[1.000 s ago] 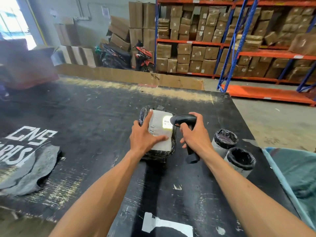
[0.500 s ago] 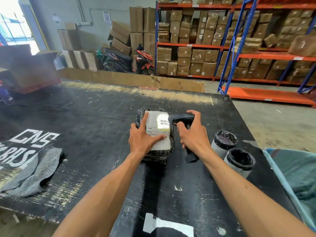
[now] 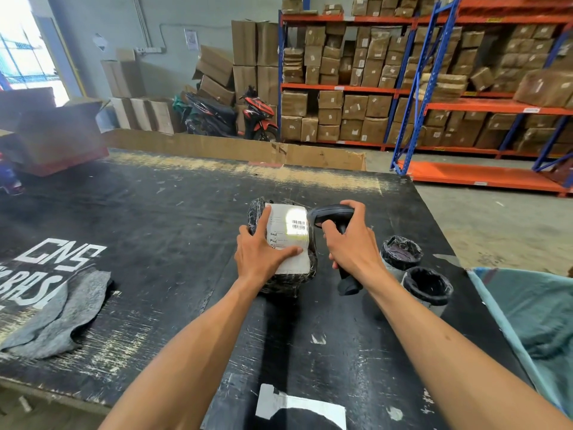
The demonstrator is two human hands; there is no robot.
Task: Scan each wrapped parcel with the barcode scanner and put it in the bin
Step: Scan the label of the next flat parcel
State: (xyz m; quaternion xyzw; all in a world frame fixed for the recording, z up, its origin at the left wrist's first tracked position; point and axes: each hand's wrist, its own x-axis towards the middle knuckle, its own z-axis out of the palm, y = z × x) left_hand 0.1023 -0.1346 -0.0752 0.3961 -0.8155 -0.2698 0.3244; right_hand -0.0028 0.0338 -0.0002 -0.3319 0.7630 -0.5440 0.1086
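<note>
- A black-wrapped parcel (image 3: 286, 274) is seen lying flat on the black table (image 3: 155, 212), about midway between its left and right edges and nearer the far edge than the near one.
- A white label (image 3: 290, 237) is stuck on the parcel's top face; a barcode (image 3: 298, 225) is printed near the label's far right corner, and a bright patch of light is cast over that part.
- The left hand (image 3: 259, 252) is laid on the parcel with fingers straight, the thumb pressed across the label and the index finger stretched along the label's left edge.
- A black barcode scanner (image 3: 333, 217) is gripped by the right hand (image 3: 352, 243), fingers curled round its handle; its head is held just beside the label's right edge and pointed at the barcode.
- Two small containers lined with black bags (image 3: 428, 283) are stood near the table's right edge, close behind the right wrist.
- A grey cloth (image 3: 59, 315) is spread near the table's left edge, beside white painted lettering.
- A teal cloth (image 3: 533, 321) is seen past the table's right edge.
</note>
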